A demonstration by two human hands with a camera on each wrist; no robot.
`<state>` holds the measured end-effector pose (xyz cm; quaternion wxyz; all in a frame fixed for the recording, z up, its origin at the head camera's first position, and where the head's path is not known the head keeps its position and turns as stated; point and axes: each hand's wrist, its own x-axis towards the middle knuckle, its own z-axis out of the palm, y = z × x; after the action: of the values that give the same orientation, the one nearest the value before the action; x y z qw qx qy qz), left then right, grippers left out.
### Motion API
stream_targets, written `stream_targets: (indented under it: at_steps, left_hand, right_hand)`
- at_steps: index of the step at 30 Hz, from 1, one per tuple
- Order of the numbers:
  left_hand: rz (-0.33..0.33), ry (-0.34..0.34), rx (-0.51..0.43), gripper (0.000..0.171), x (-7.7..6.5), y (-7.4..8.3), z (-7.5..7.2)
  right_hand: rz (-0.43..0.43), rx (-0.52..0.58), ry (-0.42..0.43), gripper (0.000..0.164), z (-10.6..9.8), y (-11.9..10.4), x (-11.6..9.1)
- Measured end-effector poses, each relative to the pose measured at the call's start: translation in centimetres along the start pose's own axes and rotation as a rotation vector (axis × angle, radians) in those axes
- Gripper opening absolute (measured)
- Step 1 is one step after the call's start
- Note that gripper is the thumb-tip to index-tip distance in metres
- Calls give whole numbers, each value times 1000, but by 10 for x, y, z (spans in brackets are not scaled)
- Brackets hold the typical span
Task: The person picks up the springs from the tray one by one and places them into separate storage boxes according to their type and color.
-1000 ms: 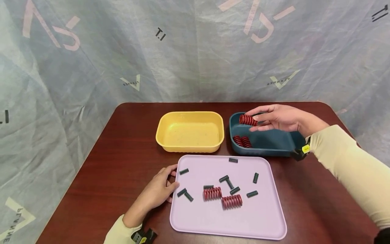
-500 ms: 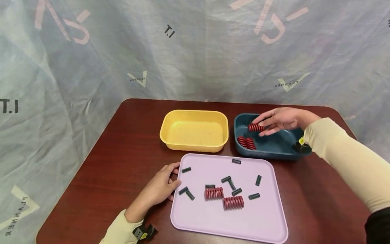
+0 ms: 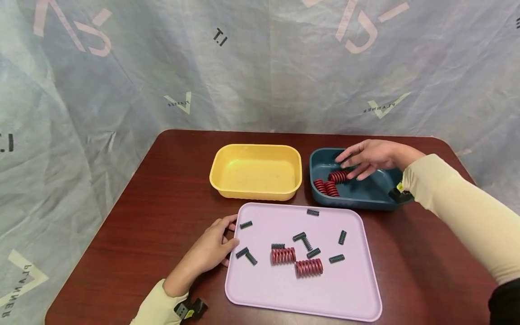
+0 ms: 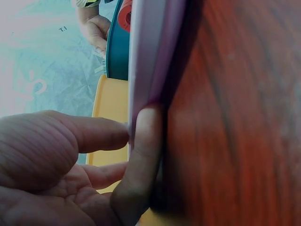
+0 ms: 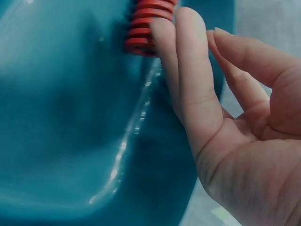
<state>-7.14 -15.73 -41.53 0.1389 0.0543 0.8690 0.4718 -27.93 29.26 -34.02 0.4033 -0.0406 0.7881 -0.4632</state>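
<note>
My right hand [image 3: 373, 155] is over the dark blue bin [image 3: 357, 203], its fingers extended and spread. Just below the fingertips a red coil spring [image 3: 338, 176] lies in the bin, beside two more red springs [image 3: 331, 188]. In the right wrist view the fingers overlap the end of a red spring [image 5: 149, 28]. My left hand [image 3: 213, 246] pinches the left edge of the lilac tray [image 3: 276, 291]; the left wrist view has the thumb and fingers on its rim [image 4: 146, 61]. On the tray lie two large red springs [image 3: 309, 268] and several small dark green springs [image 3: 336, 258].
A yellow bin [image 3: 256, 196] stands left of the blue one, behind the tray. All rest on a reddish-brown wooden table [image 3: 134, 212]. A grey printed sheet [image 3: 260, 67] hangs behind the table.
My right hand has lowered the red spring into the blue bin and let go of it; its fingers have spread. The left hand keeps its place at the tray.
</note>
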Motion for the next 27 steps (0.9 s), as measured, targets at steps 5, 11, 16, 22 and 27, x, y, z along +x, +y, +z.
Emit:
stream_targets:
  at_steps: [5, 11, 16, 22, 27]
  left_hand:
    - [-11, 3, -2, 58, 1, 1, -1]
    - [-3, -3, -15, 58, 0, 0, -1]
    - [3, -9, -22, 58, 0, -1, 0]
    - [3, -16, -27, 58, 1, -1, 0]
    - [2, -9, -35, 59, 1, -2, 1]
  right_hand:
    - [-36, 7, 36, 46, 2, -4, -12]
    - [-84, 22, 32, 50, 14, -1, -25]
    - [-184, 26, 71, 47, 28, 1, -39]
    - [-345, 77, 82, 34, 43, 7, -60]
    - [-426, 115, 37, 42, 50, 17, -72]
